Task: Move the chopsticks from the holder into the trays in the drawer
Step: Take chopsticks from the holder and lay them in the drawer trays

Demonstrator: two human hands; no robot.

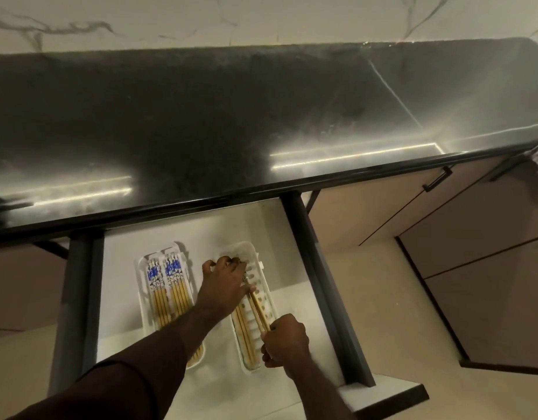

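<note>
Your chopsticks (pixel 259 312) were slim, pale wooden sticks, and the ones you were handling lay lengthwise in the right-hand white tray (pixel 255 301), a slotted plastic tray with rounded ends sitting on the light floor of the open drawer (pixel 201 234). Just beside it, the left tray (pixel 140 268) already carried two neat rows of chopsticks (pixel 168 286) with blue-and-white patterned tops pointing toward the bench (pixel 201 122); the pattern was too small for any writing to be read. Your left hand (pixel 225 283) reached across from a dark sleeve (pixel 110 386), fingers spread and curled down over the far half of the right tray, thumb against the upper part of a couple of sticks, its forearm passing over the near end of the left tray. Your right hand (pixel 284 338) was closed at the near end of the right tray, fingers pinched around the lower ends of those same sticks, which slanted a little across the ones lying flat beneath. The dark, glossy bench above the drawer showed only light reflections.
</note>
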